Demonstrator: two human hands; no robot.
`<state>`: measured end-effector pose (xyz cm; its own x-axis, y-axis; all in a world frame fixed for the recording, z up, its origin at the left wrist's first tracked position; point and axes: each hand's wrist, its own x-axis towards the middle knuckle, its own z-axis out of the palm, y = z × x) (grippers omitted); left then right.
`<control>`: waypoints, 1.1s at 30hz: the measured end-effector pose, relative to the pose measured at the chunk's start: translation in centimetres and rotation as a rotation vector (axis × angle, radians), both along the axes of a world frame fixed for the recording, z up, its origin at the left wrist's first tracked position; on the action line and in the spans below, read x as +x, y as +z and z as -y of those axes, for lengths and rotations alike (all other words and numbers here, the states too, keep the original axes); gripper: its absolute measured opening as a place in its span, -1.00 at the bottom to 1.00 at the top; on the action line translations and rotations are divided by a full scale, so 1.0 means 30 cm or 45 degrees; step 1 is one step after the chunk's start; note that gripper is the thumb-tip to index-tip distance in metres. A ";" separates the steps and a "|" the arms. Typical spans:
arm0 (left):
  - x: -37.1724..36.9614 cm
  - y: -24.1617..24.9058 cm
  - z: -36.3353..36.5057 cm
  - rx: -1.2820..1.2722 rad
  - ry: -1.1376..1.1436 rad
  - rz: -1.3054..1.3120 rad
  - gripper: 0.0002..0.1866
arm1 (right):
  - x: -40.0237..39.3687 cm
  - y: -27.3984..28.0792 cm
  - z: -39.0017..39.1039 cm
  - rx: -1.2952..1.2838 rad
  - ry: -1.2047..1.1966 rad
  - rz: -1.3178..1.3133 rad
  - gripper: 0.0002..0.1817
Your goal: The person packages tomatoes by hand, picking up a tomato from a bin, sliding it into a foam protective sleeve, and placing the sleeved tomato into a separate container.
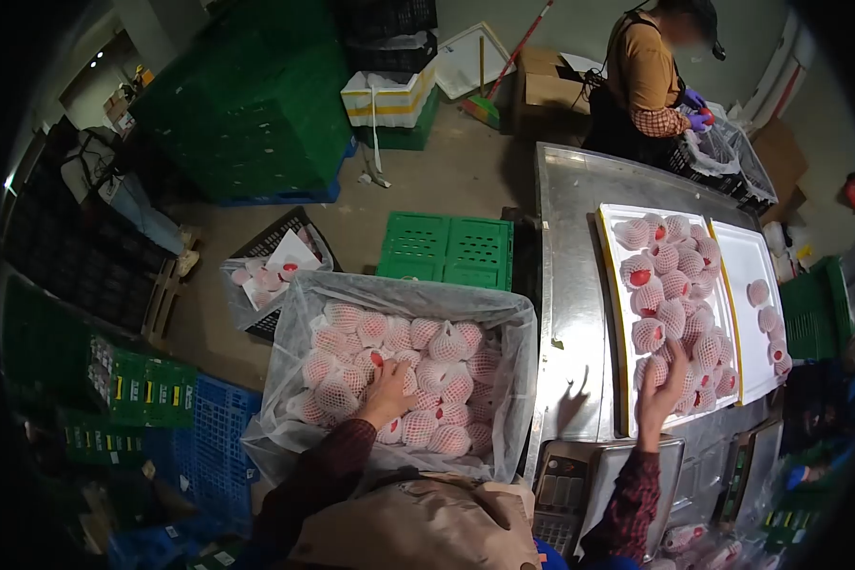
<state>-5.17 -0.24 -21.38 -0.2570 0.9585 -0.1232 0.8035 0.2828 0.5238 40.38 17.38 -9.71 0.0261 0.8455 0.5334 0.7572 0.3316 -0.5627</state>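
Round red fruits in white-pink foam nets (448, 344) fill a crate lined with clear plastic (285, 380) in front of me. My left hand (388, 394) is down among them, its fingers curled round one netted fruit (407, 380). To the right, a white foam box with yellow edges (616, 380) holds rows of similar netted fruits (674, 285). My right hand (662, 388) is over the near left part of this box, thumb and fingers around a netted fruit, which the hand partly hides.
The foam box rests on a metal table (575, 275). Beside it lies another white foam box (749, 256) with a few netted fruits. A green crate (446, 249) stands beyond the lined crate. Across the table, a person in purple gloves (699, 122) handles a red fruit over a black crate.
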 end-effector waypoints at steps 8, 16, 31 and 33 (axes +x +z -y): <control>-0.128 0.065 0.001 -0.083 0.445 1.452 -0.42 | -0.446 -0.030 0.226 -0.399 0.457 -0.419 -0.62; 0.070 0.412 0.049 0.231 0.479 2.177 -0.48 | -0.865 0.112 0.353 -0.471 1.032 -0.489 -0.52; 0.081 0.552 0.050 -0.320 0.408 2.796 -0.31 | -0.781 0.259 0.323 -0.462 1.518 -0.527 -0.44; 0.081 0.551 0.051 -0.386 0.389 2.899 -0.31 | -0.786 0.256 0.326 -0.373 1.493 -0.500 -0.53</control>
<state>-2.74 -1.76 -4.85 0.3737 0.8376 -0.3985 -0.8818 0.4540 0.1273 16.80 7.60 -2.02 -0.7015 0.5529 0.4497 -0.1391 0.5127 -0.8472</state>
